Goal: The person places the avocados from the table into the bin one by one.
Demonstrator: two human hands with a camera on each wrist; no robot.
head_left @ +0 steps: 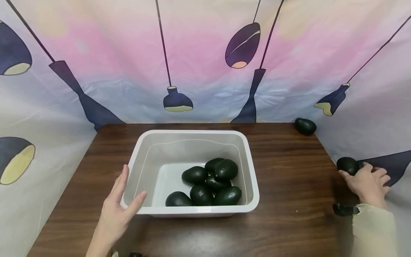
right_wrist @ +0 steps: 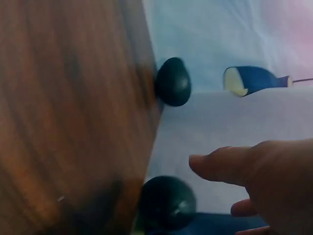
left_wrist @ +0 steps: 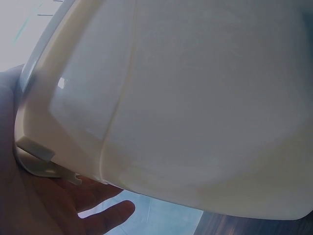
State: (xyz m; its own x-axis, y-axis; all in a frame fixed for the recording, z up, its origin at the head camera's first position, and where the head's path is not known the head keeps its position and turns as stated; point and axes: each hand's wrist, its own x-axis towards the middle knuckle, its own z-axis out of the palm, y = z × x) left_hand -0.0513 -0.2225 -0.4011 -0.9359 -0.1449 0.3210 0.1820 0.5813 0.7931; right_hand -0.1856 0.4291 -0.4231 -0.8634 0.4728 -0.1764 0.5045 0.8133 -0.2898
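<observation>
Left hand (head_left: 117,210) against avocado-filled bin (head_left: 192,135)

Prob. staged recording setup: printed backdrop (head_left: 205,53), table (head_left: 289,171).

A dark wooden table (head_left: 282,200) carries a white plastic bin (head_left: 250,171) and two loose avocados (head_left: 305,126) (head_left: 347,165).

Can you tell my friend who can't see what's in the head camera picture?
A white tub holding dark avocados sits on a brown table. The left hand touches its corner; the right hand reaches an avocado at the edge.
</observation>
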